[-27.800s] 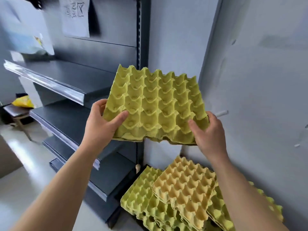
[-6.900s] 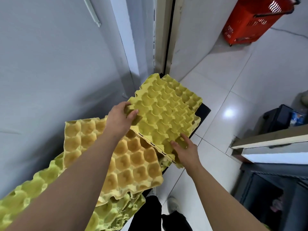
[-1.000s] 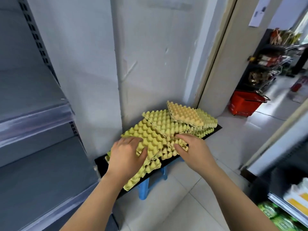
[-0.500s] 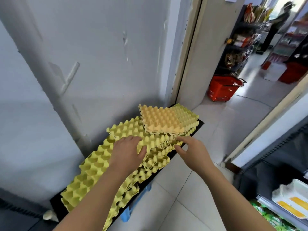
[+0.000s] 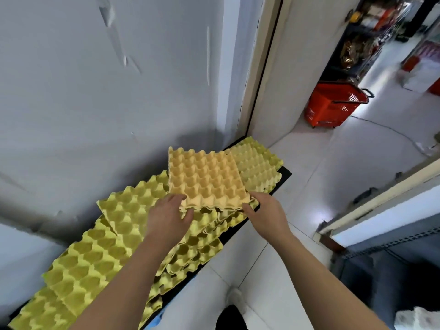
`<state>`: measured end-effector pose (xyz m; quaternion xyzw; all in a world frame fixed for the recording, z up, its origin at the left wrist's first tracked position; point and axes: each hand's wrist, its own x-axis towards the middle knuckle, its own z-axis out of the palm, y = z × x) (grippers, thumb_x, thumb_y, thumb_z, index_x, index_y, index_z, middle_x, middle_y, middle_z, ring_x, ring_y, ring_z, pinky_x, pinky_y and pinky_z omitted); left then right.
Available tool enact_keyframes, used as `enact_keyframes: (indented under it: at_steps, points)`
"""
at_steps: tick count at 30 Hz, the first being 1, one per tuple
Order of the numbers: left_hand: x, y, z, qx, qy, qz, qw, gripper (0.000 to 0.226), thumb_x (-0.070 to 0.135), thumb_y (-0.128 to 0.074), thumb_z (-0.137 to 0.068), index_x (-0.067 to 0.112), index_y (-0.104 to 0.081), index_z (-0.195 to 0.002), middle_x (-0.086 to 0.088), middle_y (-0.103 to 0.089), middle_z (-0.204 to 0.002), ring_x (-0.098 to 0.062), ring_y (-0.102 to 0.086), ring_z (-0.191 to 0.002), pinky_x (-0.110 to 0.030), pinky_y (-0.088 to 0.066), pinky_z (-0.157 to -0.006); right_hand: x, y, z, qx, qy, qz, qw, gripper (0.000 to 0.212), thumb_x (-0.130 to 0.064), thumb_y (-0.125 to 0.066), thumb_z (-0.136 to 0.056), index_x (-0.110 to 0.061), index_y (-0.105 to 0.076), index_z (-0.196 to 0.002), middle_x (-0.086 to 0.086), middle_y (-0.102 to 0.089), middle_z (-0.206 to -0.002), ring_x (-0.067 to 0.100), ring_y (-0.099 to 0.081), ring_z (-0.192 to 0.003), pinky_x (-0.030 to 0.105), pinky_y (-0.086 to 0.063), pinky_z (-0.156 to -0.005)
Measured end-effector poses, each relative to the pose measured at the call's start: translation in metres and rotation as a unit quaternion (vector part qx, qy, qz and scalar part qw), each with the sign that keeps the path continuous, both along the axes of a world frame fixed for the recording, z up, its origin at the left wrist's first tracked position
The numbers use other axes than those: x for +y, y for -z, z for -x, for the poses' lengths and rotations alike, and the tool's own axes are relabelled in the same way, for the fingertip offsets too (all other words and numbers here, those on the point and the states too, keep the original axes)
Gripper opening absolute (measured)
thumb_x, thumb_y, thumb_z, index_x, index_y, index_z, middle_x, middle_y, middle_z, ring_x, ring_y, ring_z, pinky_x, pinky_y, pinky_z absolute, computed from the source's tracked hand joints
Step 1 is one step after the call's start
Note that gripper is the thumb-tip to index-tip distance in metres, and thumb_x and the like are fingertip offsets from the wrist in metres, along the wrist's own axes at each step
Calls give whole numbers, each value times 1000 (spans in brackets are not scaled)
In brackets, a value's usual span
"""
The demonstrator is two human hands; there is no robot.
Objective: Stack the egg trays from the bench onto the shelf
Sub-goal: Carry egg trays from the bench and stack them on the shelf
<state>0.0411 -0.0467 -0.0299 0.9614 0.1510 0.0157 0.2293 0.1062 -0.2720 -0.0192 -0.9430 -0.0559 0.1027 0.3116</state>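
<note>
Since half a second ago: my left hand (image 5: 170,214) is off the green trays (image 5: 100,253), and it and my right hand (image 5: 264,208) now pinch the near corners of the orange tray (image 5: 204,179). The tray sits atop the pile on the bench (image 5: 283,173). Count: one orange tray, one red basket (image 5: 333,106). Green trays overlap, can't count them.

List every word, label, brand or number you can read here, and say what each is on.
None can be read.
Red shopping basket: white marking near its rim, no legible letters.
Packaged goods on far shop shelves: labels too blurred.
Orange egg tray, green egg trays: no print shows.
</note>
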Motion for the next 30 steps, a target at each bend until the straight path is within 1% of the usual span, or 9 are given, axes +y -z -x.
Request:
enact_keyframes:
  at_steps: [4,7,12,15,19,21,24,27,30]
  points:
    - [-11,24,-43,53,-56,9,997,52,39,-57,-92,18,-48,-138,-5,-46,-140,-29,-45,-124,-41,-38,-102,-9,43,-57,56,-35,-10,998,53,-40,-54,-93,-19,-43,-141,1,-44,-143,16,-44,-127,32,-41,-100]
    - [-8,42,-68,104,-97,6,990,62,44,-56,-91,21,-36,-145,-3,-35,-148,-28,-36,-131,-43,-35,-106,-7,74,-90,97,-47,-7,994,63,-42,-55,-91,-17,-34,-146,6,-39,-147,19,-37,-133,37,-38,-105]
    - [9,77,-99,163,-153,25,974,83,49,-66,-84,22,-23,-150,-9,-18,-155,-34,-25,-139,-47,-30,-110,3,119,-129,156,-48,-18,986,74,-47,-56,-89,-21,-22,-150,10,-31,-150,26,-31,-137,42,-36,-108]
    - [18,94,-110,175,-174,56,968,96,51,-70,-80,24,-13,-152,-9,-9,-157,-37,-18,-142,-48,-26,-111,11,142,-144,191,-48,-20,980,83,-53,-58,-83,-24,-18,-150,13,-32,-149,28,-35,-135,45,-38,-106]
    - [29,114,-115,194,-173,95,961,111,52,-75,-74,29,-1,-153,-12,-13,-155,-38,-25,-140,-49,-29,-110,19,171,-154,245,-49,-29,968,98,-75,-55,-64,-39,-15,-146,10,-31,-149,31,-36,-133,50,-41,-103]
    - [31,121,-115,189,-175,130,957,116,50,-78,-71,31,4,-152,-13,-19,-153,-35,-31,-138,-50,-34,-109,23,174,-156,259,-35,-44,964,98,-71,-61,-66,-41,-13,-146,6,-26,-152,31,-35,-135,48,-40,-104]
    - [33,125,-116,173,-175,161,956,120,46,-80,-70,34,8,-151,-12,-21,-151,-33,-38,-134,-49,-39,-104,25,183,-159,262,-21,-68,963,91,-55,-70,-76,-35,-18,-147,9,-29,-147,30,-39,-131,36,-37,-100]
    - [33,125,-115,161,-177,175,955,121,44,-81,-71,34,9,-151,-11,-19,-154,-33,-42,-132,-46,-41,-100,27,187,-160,250,-5,-66,966,89,-57,-70,-74,-33,-23,-147,12,-34,-140,31,-40,-128,40,-39,-101]
    - [33,118,-115,136,-182,184,956,123,47,-80,-70,29,9,-152,-9,-19,-156,-31,-36,-136,-45,-38,-102,29,180,-156,216,7,-77,973,82,-60,-68,-73,-31,-33,-142,12,-41,-129,28,-37,-124,42,-42,-98]
